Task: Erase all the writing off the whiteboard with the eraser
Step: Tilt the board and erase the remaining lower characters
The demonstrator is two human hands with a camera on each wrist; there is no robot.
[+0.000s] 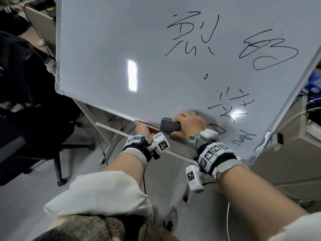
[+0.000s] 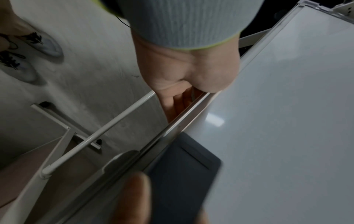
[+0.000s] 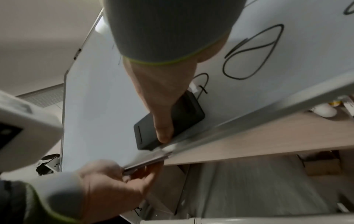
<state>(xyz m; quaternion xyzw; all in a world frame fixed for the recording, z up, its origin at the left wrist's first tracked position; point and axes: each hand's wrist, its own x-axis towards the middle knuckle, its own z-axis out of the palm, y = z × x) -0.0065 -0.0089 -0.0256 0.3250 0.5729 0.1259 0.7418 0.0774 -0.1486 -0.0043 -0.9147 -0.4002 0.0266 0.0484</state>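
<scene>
At board's lower edge: right hand (image 1: 190,125) grips eraser (image 1: 170,126) flat on whiteboard (image 1: 107,49).
Left hand (image 1: 141,128) fingers (image 2: 178,104) curl round frame edge; writing (image 1: 191,34) beyond right fingers.

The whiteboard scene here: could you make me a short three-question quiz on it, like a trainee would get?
1. True or false: the whiteboard is already wiped clean.
2. Which hand holds the dark grey eraser? A) left hand B) right hand
3. Fill in: the left hand grips the board's bottom ____.

Key
1. False: black writing remains on the right part.
2. B: it presses the eraser to the board near the bottom edge.
3. Edge.
</scene>
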